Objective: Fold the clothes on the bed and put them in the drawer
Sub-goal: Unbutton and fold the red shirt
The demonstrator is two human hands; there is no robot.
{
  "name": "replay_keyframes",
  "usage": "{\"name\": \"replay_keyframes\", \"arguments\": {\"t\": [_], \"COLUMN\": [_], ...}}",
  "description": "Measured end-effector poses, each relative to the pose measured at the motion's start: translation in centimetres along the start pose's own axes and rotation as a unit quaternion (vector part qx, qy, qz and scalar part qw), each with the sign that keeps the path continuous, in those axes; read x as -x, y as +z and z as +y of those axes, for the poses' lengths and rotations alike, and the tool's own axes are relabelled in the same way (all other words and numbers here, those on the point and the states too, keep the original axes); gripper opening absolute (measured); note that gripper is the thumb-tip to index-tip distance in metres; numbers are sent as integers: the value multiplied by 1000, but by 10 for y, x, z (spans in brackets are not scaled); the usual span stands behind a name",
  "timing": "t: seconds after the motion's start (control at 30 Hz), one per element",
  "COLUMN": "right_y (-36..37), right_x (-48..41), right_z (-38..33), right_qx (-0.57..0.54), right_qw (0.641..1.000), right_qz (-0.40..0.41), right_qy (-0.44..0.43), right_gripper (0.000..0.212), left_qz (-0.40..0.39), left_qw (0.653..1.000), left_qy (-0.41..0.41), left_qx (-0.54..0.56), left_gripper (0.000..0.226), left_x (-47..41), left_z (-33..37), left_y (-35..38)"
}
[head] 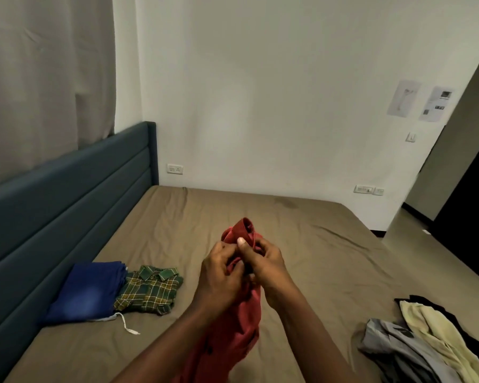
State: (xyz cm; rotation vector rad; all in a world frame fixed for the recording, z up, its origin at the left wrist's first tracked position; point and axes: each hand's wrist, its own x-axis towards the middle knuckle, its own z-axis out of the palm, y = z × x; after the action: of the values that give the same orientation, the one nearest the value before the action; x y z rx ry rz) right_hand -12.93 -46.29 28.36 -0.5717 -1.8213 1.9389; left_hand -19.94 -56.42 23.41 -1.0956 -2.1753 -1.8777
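Fabric of the red shirt [245, 319] is bunched between both hands, held up above the bed [315, 244]. One end pokes up just past the fingertips and the rest hangs down between the forearms. The left hand [220, 275] curls its fingers round the cloth; the right hand [268, 265] pinches it between thumb and fingers, and the two hands touch. Left of the left hand, folded blue jeans [89, 291] lie on the sheet with a folded green plaid shirt [150, 288] touching them. Right of the right hand, well apart, sits a loose heap of grey, cream and black clothes [393, 344]. A blue headboard [67, 203] runs beyond the jeans.
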Motion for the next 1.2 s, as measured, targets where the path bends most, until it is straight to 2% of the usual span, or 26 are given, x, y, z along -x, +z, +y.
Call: {"name": "replay_keyframes", "arguments": {"t": [0.03,0.07,0.13,0.2,0.27,0.33,0.43,0.5,0.53,0.63,0.7,0.73,0.8,0.87,0.9,0.97,1.03,1.07,1.13,1.2], "right_y": [1,1,-1,-1,7,11,10,5,3,-8,-19,-24,-36,-45,-47,-46,-44,-42,-42,-45], "right_x": [-2,-3,-4,-2,3,1,-6,-13,-16,-27,-30,-30,-33,-38,-40,-41,-39,-38,-39,-43], "right_z": [1,3,2,0,-5,-9,-18,-23,-25,-29,-32,-33,-33,-29,-27,-21,-16,-14,-11,-6], "right_qx": [2,-22,-79,-113,-111,-93,-81,-65,-58,-8,42,50,33,-23,-52,-95,-135,-140,-71,159], "right_qw": [1000,999,996,993,989,986,979,980,983,991,988,984,982,987,989,988,981,979,985,980], "right_qz": [12,30,44,3,-54,-82,-105,-97,-89,-83,-117,-139,-158,-134,-120,-115,-132,-144,-154,-114], "right_qy": [-15,-16,11,42,82,115,156,160,153,105,92,99,103,82,67,47,41,36,26,-20], "right_gripper": [18,17,17,19,22,23,33,30,26,16,11,13,14,14,13,12,18,23,34,36], "left_qz": [-16,-15,-2,-17,-51,-63,-86,-100,-107,-64,-42,-55,-118,-165,-174,-205,-267,-280,-243,-156], "left_qw": [998,991,945,913,906,917,929,925,917,862,837,829,832,863,889,931,917,904,896,869], "left_qy": [-26,-78,-206,-271,-286,-278,-253,-262,-274,-350,-385,-395,-389,-346,-322,-286,-295,-319,-370,-423], "left_qx": [47,110,256,306,307,279,254,257,271,361,388,393,377,328,276,99,-33,-47,24,203], "left_gripper": [14,20,40,49,51,48,35,23,16,22,14,7,29,37,38,34,27,29,37,41], "left_x": [1,0,-2,-4,-4,-4,-4,-7,-8,-19,-26,-28,-31,-35,-37,-40,-41,-41,-44,-50], "left_z": [1,2,4,6,2,-1,-3,-6,-5,-8,-10,-9,-9,-7,-7,-7,-13,-15,-20,-22], "left_y": [-1,-3,-8,-14,-20,-26,-38,-47,-51,-60,-67,-72,-80,-84,-86,-87,-87,-87,-87,-87]}}
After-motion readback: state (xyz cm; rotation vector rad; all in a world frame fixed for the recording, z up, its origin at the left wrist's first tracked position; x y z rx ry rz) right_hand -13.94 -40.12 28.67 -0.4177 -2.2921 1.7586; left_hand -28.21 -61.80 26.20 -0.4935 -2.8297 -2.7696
